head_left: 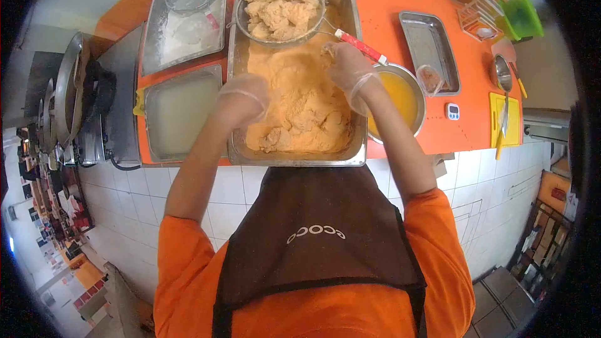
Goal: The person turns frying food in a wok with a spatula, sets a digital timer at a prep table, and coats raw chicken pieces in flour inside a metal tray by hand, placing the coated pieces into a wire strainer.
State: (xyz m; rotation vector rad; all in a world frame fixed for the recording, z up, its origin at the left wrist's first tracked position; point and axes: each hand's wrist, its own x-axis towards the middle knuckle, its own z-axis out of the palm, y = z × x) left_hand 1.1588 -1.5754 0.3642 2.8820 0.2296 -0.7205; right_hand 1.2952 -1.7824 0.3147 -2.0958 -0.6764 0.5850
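My left hand, in a clear plastic glove, hovers over the left side of a deep metal pan; blur hides its fingers. My right hand, gloved too, is above the pan's right side. Its fingers are closed around a small flour-coated piece, partly hidden by them. Orange-tinted flour fills the pan, with coated lumps towards its near edge. Across the pan's far end rests a wire strainer heaped with breaded pieces; its red-and-white handle points right, close to my right hand.
A bowl of yellow liquid stands right of the pan. To the left are a tray of cloudy liquid and a white flour tray. Further right lie a metal tray, a timer, a ladle and a yellow board.
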